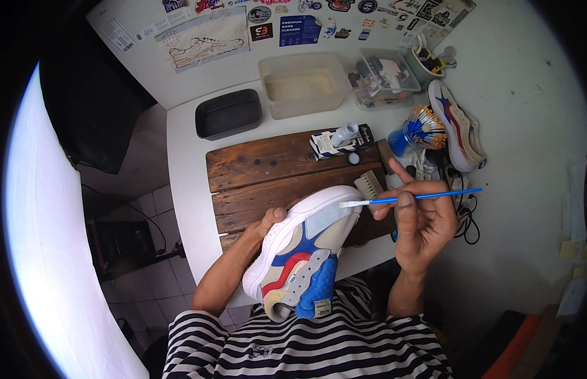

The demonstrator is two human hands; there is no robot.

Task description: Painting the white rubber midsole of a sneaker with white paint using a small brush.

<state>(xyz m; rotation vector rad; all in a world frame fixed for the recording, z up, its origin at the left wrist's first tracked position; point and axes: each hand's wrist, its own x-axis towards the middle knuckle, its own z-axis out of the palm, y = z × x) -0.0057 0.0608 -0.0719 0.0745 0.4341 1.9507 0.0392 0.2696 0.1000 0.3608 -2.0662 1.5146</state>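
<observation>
A multicoloured sneaker (301, 244), with white sole, beige, blue and red panels and a blue tongue, is held up in front of my chest, toe away from me. My left hand (272, 220) grips it from the left, thumb on the sole's edge and the other fingers hidden behind the shoe. In my right hand (425, 221) a thin blue-handled paintbrush (437, 195) is pinched, index finger raised. Its pale flat bristles lie at a light grey-blue panel (326, 218) near the toe; whether they press on it I cannot tell.
Beyond the shoe, a wooden board (262, 167) carries a small open bottle (345, 134), its cap (353, 158), a box and a scrub brush (368, 184). Farther back stand a black tray (229, 115) and clear tub (303, 85). At right are a brush-filled cup (404, 140) and another sneaker (454, 126).
</observation>
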